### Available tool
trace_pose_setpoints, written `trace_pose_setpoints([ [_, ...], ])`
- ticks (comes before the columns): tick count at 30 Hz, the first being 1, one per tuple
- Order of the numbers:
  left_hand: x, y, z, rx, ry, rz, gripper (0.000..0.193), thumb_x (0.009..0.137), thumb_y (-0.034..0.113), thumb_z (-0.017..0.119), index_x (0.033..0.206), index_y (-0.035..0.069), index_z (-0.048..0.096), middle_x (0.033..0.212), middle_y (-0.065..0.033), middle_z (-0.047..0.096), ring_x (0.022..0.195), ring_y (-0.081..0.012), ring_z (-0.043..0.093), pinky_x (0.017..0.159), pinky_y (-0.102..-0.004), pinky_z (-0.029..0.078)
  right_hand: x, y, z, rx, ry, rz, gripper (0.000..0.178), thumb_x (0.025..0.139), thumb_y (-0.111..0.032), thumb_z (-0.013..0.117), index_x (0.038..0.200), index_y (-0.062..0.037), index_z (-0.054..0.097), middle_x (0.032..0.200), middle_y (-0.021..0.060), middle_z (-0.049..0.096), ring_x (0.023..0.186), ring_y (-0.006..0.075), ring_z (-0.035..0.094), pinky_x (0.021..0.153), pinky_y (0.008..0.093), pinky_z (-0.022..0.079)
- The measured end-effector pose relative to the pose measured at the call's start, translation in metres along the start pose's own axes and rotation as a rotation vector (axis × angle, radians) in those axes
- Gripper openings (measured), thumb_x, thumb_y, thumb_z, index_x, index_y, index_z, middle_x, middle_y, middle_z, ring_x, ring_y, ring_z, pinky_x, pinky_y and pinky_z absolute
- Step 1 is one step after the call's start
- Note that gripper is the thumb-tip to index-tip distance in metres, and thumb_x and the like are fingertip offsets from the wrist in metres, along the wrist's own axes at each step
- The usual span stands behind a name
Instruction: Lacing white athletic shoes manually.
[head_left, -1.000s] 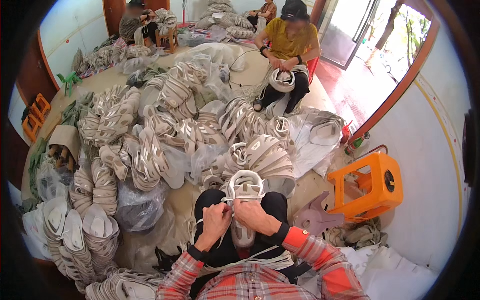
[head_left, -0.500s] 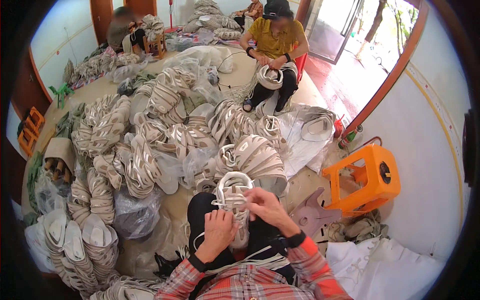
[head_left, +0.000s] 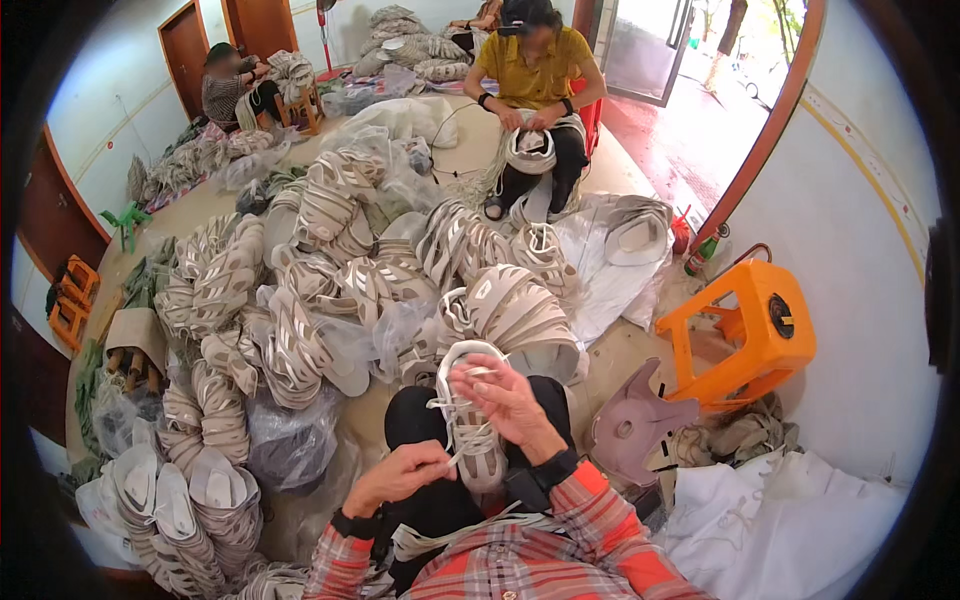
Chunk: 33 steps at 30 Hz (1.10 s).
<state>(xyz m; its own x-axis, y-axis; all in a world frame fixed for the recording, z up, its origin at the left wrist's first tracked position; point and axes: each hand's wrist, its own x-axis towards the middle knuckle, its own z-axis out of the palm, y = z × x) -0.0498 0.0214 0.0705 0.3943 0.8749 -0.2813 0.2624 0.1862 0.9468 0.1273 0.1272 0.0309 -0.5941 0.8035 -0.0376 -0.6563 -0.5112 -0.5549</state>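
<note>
A beige and white shoe upper (head_left: 484, 466) rests between my knees, its opening facing away from me and pale laces crossing its front. Beside its left edge, my left hand (head_left: 405, 474) is closed, thumb and forefinger pinching a shoelace (head_left: 452, 461). My right hand (head_left: 508, 402) is over the upper's opening and lacing; its fingers are smeared by motion, so whether they hold a lace is unclear. More loose laces (head_left: 440, 540) lie across my lap.
Nested shoe uppers (head_left: 510, 312) stand just ahead, with more stacks (head_left: 215, 490) at left. An orange stool (head_left: 745, 330) lies tipped at right, near white cloth (head_left: 770, 520). A co-worker in a yellow top (head_left: 540, 75) sits ahead, handling another upper.
My right hand has moved left and up across the shoe upper. My left hand has drawn back to the left and down, pinching a lace. The view has shifted slightly.
</note>
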Motion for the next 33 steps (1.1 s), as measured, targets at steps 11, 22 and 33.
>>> trace_pose_setpoints([
  [11, -0.043, -0.026, -0.033, 0.418, 0.271, 0.113, 0.018, 0.078, 0.013, 0.063, 0.094, 0.006, 0.066, 0.076, -0.0008, 0.058, 0.074, -0.0114, 0.047, 0.068, -0.0297, 0.036, -0.104, -0.134, -0.075, 0.164, 0.366, -0.63, 0.02, 0.084, -0.001, 0.055, 0.104, 0.0003, 0.052, 0.083, 0.0051, 0.057, 0.072, 0.0113, 0.055, 0.064, 0.0237, 0.049],
  [22, 0.05, -0.041, 0.006, -0.057, 0.422, 0.278, 0.027, 0.08, -0.001, 0.056, 0.106, 0.002, 0.055, 0.088, -0.0062, 0.06, 0.082, -0.0157, 0.06, 0.074, -0.0264, 0.048, -0.256, -0.331, 0.024, -0.429, 0.731, -1.352, 0.027, 0.089, -0.007, 0.055, 0.113, 0.0042, 0.052, 0.093, 0.008, 0.058, 0.069, 0.0083, 0.052, 0.063, 0.0185, 0.047],
  [33, -0.012, 0.177, 0.016, 0.178, -0.158, 0.877, 0.012, 0.086, 0.008, 0.057, 0.096, 0.004, 0.061, 0.075, -0.0091, 0.053, 0.067, -0.026, 0.054, 0.059, -0.034, 0.044, -0.174, -0.26, 0.136, -0.961, 0.796, -1.269, 0.021, 0.091, -0.017, 0.054, 0.103, -0.0001, 0.058, 0.082, 0.0052, 0.061, 0.057, 0.0049, 0.052, 0.05, 0.0156, 0.041],
])
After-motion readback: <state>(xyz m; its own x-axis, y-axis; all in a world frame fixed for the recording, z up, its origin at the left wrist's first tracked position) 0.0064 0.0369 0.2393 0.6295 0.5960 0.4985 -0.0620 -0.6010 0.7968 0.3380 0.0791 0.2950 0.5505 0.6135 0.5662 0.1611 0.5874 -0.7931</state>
